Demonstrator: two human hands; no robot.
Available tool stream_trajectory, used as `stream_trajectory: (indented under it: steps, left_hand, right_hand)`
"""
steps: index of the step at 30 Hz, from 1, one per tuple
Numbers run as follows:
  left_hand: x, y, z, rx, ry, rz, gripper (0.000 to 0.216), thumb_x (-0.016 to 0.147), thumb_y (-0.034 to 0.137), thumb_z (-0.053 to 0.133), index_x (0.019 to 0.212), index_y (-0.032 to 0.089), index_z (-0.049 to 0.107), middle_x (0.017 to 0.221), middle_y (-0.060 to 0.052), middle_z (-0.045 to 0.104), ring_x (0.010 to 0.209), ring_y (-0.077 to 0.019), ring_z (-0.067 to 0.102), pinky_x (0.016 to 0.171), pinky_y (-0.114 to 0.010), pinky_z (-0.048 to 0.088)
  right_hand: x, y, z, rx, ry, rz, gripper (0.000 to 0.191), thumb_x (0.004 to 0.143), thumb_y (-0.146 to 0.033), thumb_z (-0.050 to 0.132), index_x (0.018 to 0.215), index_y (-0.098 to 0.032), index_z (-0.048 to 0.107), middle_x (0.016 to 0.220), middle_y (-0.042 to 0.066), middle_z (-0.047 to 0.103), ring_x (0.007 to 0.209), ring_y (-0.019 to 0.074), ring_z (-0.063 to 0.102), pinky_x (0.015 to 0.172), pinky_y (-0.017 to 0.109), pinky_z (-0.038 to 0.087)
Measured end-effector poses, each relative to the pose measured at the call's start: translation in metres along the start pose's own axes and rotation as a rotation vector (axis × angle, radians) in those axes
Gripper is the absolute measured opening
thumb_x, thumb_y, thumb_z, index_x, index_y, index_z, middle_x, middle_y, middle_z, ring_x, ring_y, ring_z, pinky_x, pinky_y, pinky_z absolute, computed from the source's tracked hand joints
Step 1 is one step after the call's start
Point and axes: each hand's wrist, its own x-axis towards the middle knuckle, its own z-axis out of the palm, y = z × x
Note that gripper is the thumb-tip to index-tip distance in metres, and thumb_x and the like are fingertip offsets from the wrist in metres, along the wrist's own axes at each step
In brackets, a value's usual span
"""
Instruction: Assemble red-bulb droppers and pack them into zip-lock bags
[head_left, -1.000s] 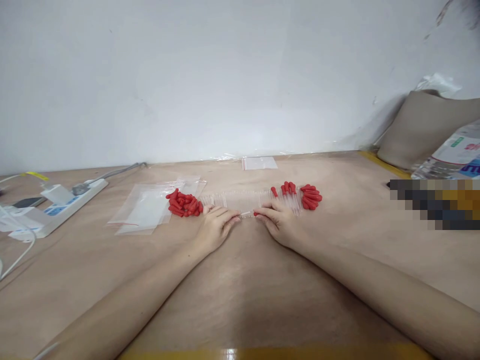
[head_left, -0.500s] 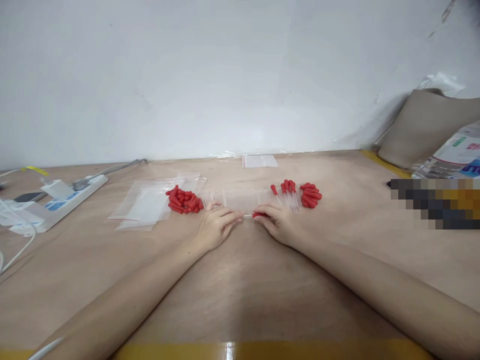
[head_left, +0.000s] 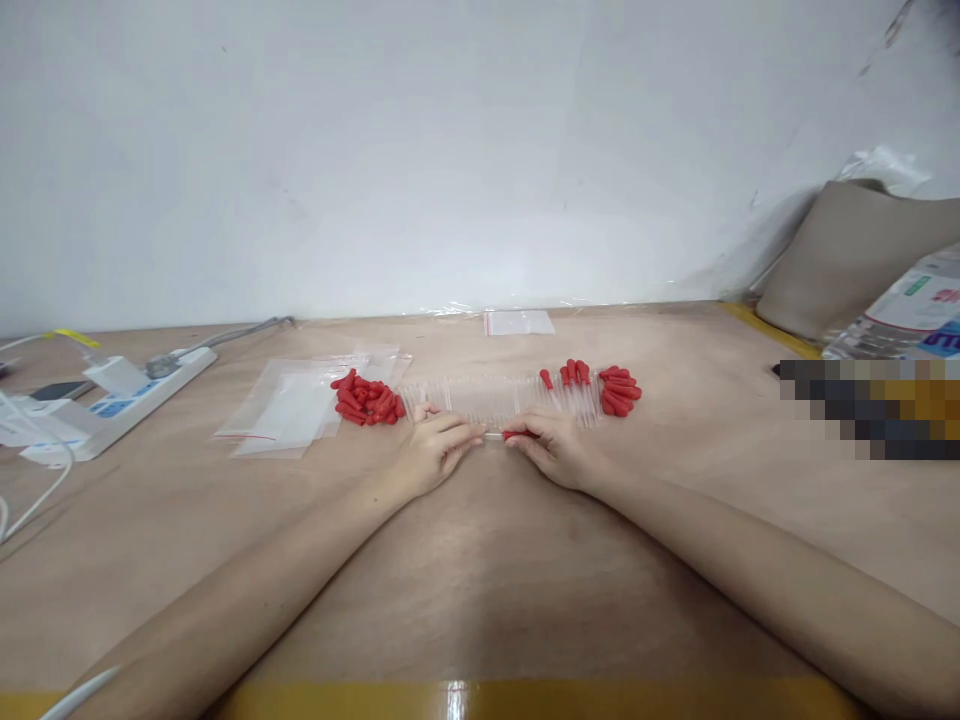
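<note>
My left hand [head_left: 435, 448] pinches the end of a thin clear tube [head_left: 493, 434] at the table's middle. My right hand [head_left: 556, 446] pinches a small red cap [head_left: 516, 434] against the tube's other end. The two hands' fingertips almost meet. Just behind them lies a row of clear tubes [head_left: 480, 397]. A heap of loose red caps [head_left: 367, 400] lies beside my left hand. Capped tubes [head_left: 574, 380] and another red heap [head_left: 619, 388] lie behind my right hand.
Clear zip bags [head_left: 289, 408] lie left of the caps, one more bag [head_left: 519, 322] by the wall. A white power strip [head_left: 112, 405] with cables sits far left. A tan cushion [head_left: 840, 255] and plastic bottles [head_left: 911, 305] stand at the right. Yellow tape edges the near table [head_left: 480, 600].
The red cap in my right hand has moved left onto the tube's end. Both hands have drawn slightly closer together.
</note>
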Motion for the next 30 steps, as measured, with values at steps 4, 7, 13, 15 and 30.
stream_trajectory:
  steps: [4, 7, 13, 15, 30]
  left_hand:
    - [0.000, 0.001, 0.002, 0.024, 0.005, 0.010, 0.020, 0.087, 0.030, 0.045, 0.092, 0.022, 0.062, 0.073, 0.000, 0.064, 0.068, -0.0110, 0.057, 0.076, -0.032, 0.031]
    - [0.000, 0.000, 0.003, 0.024, 0.037, 0.031, 0.018, 0.087, 0.028, 0.046, 0.092, 0.021, 0.062, 0.072, 0.000, 0.063, 0.066, -0.0103, 0.056, 0.073, -0.031, 0.031]
    - [-0.001, -0.003, 0.006, 0.041, 0.023, 0.076, 0.018, 0.086, 0.026, 0.046, 0.097, 0.022, 0.060, 0.073, 0.000, 0.063, 0.067, -0.0105, 0.057, 0.070, -0.030, 0.031]
    - [-0.001, -0.003, 0.006, 0.050, 0.011, 0.089, 0.019, 0.087, 0.026, 0.044, 0.097, 0.022, 0.060, 0.075, 0.000, 0.063, 0.068, -0.0107, 0.057, 0.071, -0.031, 0.031]
    - [0.000, 0.000, -0.002, 0.000, -0.021, -0.058, 0.019, 0.087, 0.028, 0.045, 0.094, 0.020, 0.061, 0.075, 0.000, 0.065, 0.071, -0.0128, 0.058, 0.073, -0.031, 0.031]
  right_hand:
    - [0.000, 0.002, 0.001, -0.012, 0.017, -0.003, 0.010, 0.082, -0.024, 0.052, 0.079, -0.020, 0.060, 0.074, 0.003, 0.062, 0.071, 0.0146, 0.057, 0.064, 0.029, 0.046]
    - [0.000, 0.003, 0.002, -0.032, 0.030, 0.003, 0.010, 0.081, -0.025, 0.053, 0.077, -0.019, 0.059, 0.072, 0.003, 0.062, 0.069, 0.0143, 0.056, 0.062, 0.028, 0.046]
    - [0.000, 0.006, 0.005, -0.036, 0.026, -0.030, 0.012, 0.082, -0.028, 0.052, 0.077, -0.019, 0.058, 0.070, 0.003, 0.060, 0.065, 0.0133, 0.054, 0.060, 0.026, 0.045]
    - [0.000, 0.008, 0.006, -0.064, 0.030, -0.069, 0.012, 0.082, -0.028, 0.051, 0.078, -0.019, 0.058, 0.070, 0.003, 0.059, 0.066, 0.0139, 0.054, 0.060, 0.027, 0.044]
    - [0.000, 0.013, -0.003, -0.061, 0.016, -0.027, 0.010, 0.079, -0.027, 0.057, 0.086, -0.021, 0.062, 0.074, 0.003, 0.063, 0.071, 0.0158, 0.053, 0.068, 0.032, 0.043]
